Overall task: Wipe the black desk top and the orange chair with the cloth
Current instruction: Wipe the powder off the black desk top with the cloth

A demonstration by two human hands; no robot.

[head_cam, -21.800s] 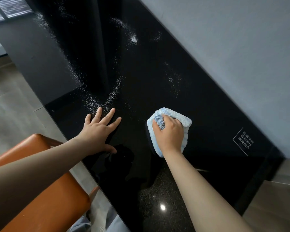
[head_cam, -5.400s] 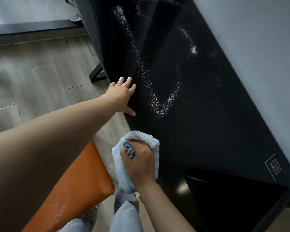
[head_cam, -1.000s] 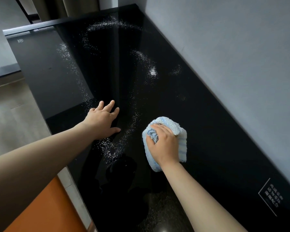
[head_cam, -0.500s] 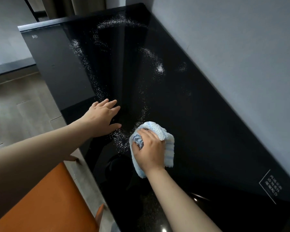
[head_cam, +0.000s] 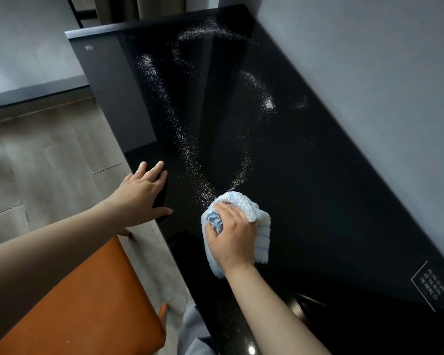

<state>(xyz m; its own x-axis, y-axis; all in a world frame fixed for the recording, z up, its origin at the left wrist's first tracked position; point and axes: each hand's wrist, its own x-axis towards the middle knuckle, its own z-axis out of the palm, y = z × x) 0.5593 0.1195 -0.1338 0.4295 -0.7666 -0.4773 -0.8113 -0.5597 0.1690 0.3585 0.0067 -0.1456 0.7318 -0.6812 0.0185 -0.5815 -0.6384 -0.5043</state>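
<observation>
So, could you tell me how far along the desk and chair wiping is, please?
Done: the near desk top by the white label looks clean. In hand: the right hand grips the blue cloth at the near tip of the white powder trail, left hand flat on the edge. Left: the trail farther along, and the orange chair.

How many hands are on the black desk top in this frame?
2. The left hand lies flat at the desk top's left edge; the right hand grips the blue cloth pressed on it further right.
</observation>
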